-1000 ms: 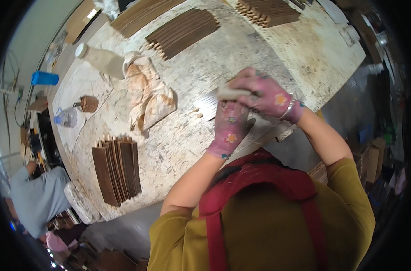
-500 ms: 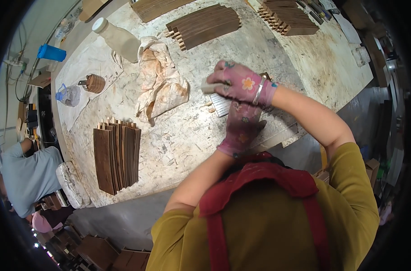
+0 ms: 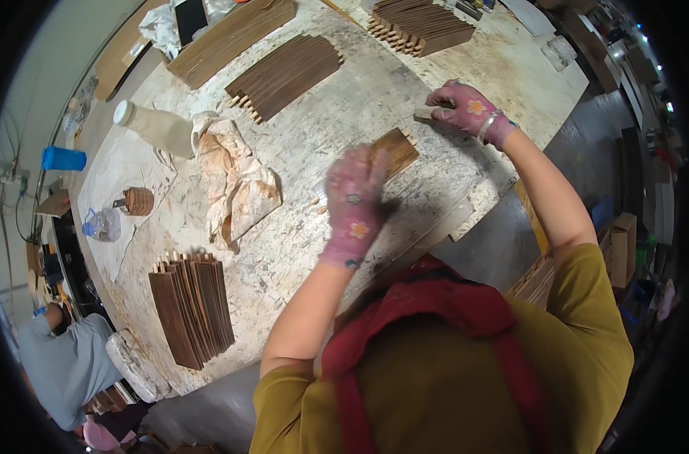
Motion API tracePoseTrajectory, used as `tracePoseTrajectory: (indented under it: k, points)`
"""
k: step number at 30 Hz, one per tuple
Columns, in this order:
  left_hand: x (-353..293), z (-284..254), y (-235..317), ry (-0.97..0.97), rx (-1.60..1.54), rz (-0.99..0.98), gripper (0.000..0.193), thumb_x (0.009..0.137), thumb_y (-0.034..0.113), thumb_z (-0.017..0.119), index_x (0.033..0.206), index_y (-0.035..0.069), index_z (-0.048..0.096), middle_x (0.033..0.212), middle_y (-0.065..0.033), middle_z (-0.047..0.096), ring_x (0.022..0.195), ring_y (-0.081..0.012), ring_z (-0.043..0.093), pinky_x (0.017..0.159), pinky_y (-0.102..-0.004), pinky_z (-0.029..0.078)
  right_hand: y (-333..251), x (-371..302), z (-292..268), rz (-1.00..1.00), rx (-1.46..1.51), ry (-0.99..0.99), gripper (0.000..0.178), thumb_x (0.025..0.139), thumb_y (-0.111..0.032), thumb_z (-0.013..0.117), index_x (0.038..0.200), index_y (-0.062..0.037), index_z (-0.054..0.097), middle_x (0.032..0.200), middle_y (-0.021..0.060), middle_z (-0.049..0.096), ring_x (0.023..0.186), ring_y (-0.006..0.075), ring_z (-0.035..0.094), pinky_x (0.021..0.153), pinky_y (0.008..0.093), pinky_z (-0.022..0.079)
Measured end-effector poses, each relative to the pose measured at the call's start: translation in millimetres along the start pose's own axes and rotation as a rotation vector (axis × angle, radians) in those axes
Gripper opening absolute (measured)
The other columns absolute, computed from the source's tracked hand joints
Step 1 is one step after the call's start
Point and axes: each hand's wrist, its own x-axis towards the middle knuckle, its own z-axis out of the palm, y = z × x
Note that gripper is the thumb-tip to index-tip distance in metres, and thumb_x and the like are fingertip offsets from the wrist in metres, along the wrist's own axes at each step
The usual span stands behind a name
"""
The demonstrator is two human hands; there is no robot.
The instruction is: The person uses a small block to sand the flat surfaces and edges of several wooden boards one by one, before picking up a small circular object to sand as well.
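Observation:
My left hand (image 3: 353, 208), in a pink flowered glove, lies with stretched fingers over one end of a brown wooden slat (image 3: 397, 153). The slat rests flat and slanting on the worktable, and short pale dowel pegs stick out at its ends. My palm hides part of it, and the fingers are slightly blurred. Off to the right, apart from the slat, my right hand (image 3: 471, 112) in a matching glove grips a small pale grey block (image 3: 426, 113) between thumb and fingers. A silvery band circles that wrist.
Slats with pegs stand bunched at the left (image 3: 193, 309); more groups lie at the far middle (image 3: 288, 77) and far right (image 3: 422, 29). A stained cloth (image 3: 235, 181), a white-capped bottle (image 3: 157, 130) and a clear jug (image 3: 104, 225) occupy the table's left. Another person (image 3: 68, 367) is beyond it.
My hands were crossed, right over left, above the slat. The right has moved away to the right with the block, uncovering the slat's brown face. The whole view has shifted.

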Motion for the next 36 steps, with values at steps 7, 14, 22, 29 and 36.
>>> tracePoseTrajectory:
  k: [7, 14, 22, 29, 36]
  points:
    - [26, -46, -23, -0.451, -0.163, -0.173, 0.067, 0.086, 0.037, 0.072, 0.144, 0.012, 0.048, 0.126, -0.018, 0.058, 0.115, -0.0364, 0.058, 0.096, -0.0432, 0.047, 20, -51, 10, 0.152, 0.492, 0.124, 0.037, 0.088, -0.027, 0.073, 0.116, -0.0036, 0.069, 0.112, 0.0105, 0.069, 0.106, 0.0218, 0.063, 0.096, 0.0325, 0.048]
    - [53, -49, -49, -0.537, -0.229, -0.231, 0.048, 0.095, 0.039, 0.062, 0.129, 0.006, 0.061, 0.12, -0.0203, 0.065, 0.109, -0.0385, 0.061, 0.093, -0.0441, 0.049, 23, -66, 37, 0.221, 0.888, 0.224, 0.04, 0.091, -0.026, 0.073, 0.121, 0.0, 0.066, 0.104, 0.0028, 0.067, 0.093, 0.0118, 0.06, 0.085, 0.0259, 0.049]
    - [21, -11, -36, -0.275, -0.115, -0.075, 0.074, 0.084, 0.037, 0.074, 0.146, 0.01, 0.045, 0.131, -0.0195, 0.055, 0.116, -0.0382, 0.056, 0.097, -0.0478, 0.046, -16, -35, 77, 0.307, 0.946, 0.211, 0.039, 0.094, -0.032, 0.066, 0.119, -0.0019, 0.067, 0.103, 0.0081, 0.07, 0.09, 0.0168, 0.063, 0.081, 0.0281, 0.051]
    - [2, -6, -28, -0.123, -0.003, -0.04, 0.072, 0.082, 0.043, 0.072, 0.146, 0.02, 0.048, 0.132, -0.0178, 0.056, 0.115, -0.0382, 0.057, 0.095, -0.0485, 0.048, -46, -25, 72, 0.203, 0.563, 0.193, 0.044, 0.094, -0.035, 0.064, 0.121, 0.0001, 0.064, 0.116, 0.0164, 0.068, 0.112, 0.0285, 0.063, 0.1, 0.0359, 0.046]
    - [10, -17, -30, -0.268, -0.176, -0.097, 0.062, 0.091, 0.044, 0.065, 0.146, 0.018, 0.049, 0.134, -0.0195, 0.054, 0.119, -0.0395, 0.055, 0.1, -0.0467, 0.046, -72, -96, 43, 0.148, 0.343, 0.04, 0.036, 0.094, -0.027, 0.064, 0.121, -0.0033, 0.064, 0.108, 0.0148, 0.065, 0.104, 0.0306, 0.063, 0.092, 0.0386, 0.05]
